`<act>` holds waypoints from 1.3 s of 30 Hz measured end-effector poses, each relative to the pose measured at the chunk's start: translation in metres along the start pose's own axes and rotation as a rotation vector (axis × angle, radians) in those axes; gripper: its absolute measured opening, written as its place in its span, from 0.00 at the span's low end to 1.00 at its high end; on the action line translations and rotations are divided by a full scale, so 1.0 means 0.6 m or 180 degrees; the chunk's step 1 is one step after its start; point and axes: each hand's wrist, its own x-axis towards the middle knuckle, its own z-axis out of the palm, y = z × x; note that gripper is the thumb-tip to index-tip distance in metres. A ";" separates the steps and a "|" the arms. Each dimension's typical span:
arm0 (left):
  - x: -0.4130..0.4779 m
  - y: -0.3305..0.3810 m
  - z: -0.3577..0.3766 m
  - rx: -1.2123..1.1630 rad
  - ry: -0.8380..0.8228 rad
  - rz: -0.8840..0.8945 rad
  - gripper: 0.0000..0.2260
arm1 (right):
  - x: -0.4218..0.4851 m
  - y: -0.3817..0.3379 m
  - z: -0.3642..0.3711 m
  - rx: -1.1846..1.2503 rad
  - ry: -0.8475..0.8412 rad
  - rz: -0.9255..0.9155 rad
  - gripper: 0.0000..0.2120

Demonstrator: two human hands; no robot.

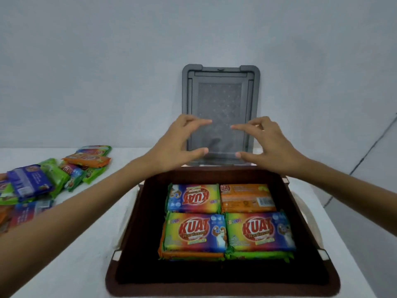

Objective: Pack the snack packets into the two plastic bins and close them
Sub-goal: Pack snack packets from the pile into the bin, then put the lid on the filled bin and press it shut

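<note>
Hands (178, 145) (268, 147) at upright lid (219, 93) (packets (194, 231) below)

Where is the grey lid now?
Head view, centre: the grey lid stands upright behind the open brown bin, left hand and right hand raised before its lower half.

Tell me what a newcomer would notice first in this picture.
The open dark brown plastic bin in the near centre draws the eye, with four bright snack packets laid flat on top inside. Behind it a grey plastic lid stands upright, with the left hand and right hand spread open before it. A heap of loose packets lies on the white table at left.
</note>
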 end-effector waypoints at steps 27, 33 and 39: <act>0.127 -0.064 -0.024 0.0868 0.1024 -0.0581 0.47 | 0.131 0.051 -0.017 0.0232 0.0816 0.0094 0.52; 0.094 0.051 -0.140 0.1118 0.0856 -0.0760 0.38 | 0.101 -0.019 -0.151 0.0341 0.0501 0.0071 0.49; 0.004 0.074 -0.138 0.1010 -0.0014 -0.1264 0.36 | 0.015 -0.048 -0.160 0.0421 -0.0503 0.0177 0.42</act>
